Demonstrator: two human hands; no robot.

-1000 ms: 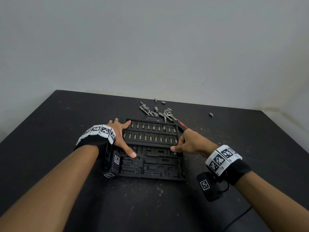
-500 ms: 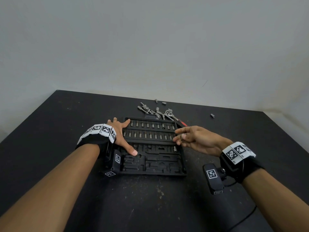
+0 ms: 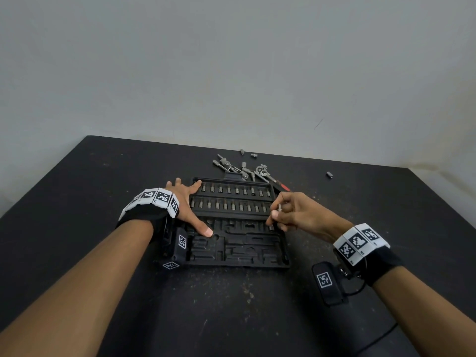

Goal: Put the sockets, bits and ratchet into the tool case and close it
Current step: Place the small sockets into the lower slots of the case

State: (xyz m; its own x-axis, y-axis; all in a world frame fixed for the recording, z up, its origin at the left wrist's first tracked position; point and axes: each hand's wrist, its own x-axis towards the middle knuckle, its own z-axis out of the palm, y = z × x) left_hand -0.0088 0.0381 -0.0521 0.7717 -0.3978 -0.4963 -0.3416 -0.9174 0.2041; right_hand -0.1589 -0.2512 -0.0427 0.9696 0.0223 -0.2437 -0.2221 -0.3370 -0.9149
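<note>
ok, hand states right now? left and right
Left hand: open, fingers spread, pressing on the tool case.
Right hand: fingers pinching a small bit.

Left hand [image 3: 186,205] lies flat, fingers spread; right hand [image 3: 296,215] curls, seemingly pinching something small.

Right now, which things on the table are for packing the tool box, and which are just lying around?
For the job: tool case, small bit pinched in the right hand, ratchet, loose sockets, left hand resting on the case.

Just there: table, wall, wrist bands.
</note>
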